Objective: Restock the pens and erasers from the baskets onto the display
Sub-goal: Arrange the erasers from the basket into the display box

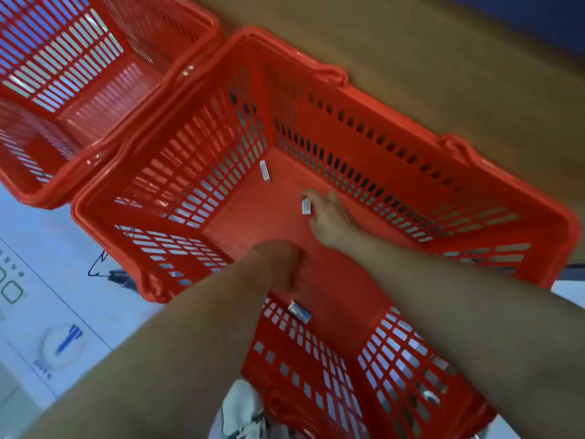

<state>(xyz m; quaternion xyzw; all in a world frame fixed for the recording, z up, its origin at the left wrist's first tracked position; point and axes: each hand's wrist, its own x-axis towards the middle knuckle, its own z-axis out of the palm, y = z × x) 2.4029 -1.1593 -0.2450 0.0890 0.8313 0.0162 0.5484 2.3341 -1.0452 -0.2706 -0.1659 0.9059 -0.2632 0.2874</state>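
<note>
Head camera stares straight down into the red basket (411, 128), and the danger is plain: these erasers are small and look slick-wrapped, and the right hand (330, 217) has little more than fingertips on the middle eraser (306, 206). A shallow pinch like that could, I judge, let it pop loose on the lift and skid across the basket floor, or jam edge-on into one of the wall slots. Two forearms crowd one basket as well, so either arm rising could knock the other and shake its catch free. Easy to miss, too, is the far eraser (264, 170), tucked into the far left corner. Now the pose: the right arm comes in from the near right, stretched deep, one finger above the middle eraser and the thumb below, clamped on it as far as the blur allows. The left hand (278, 264) hangs knuckles-up over the near part of the floor, fingers curled under and hidden; whether it holds anything, I cannot tell. The near eraser (299, 312) lies just under that hand by the near wall. The two hands sit near each other without touching. A second basket (95, 122) stands at far left, and the display is out of view.
</note>
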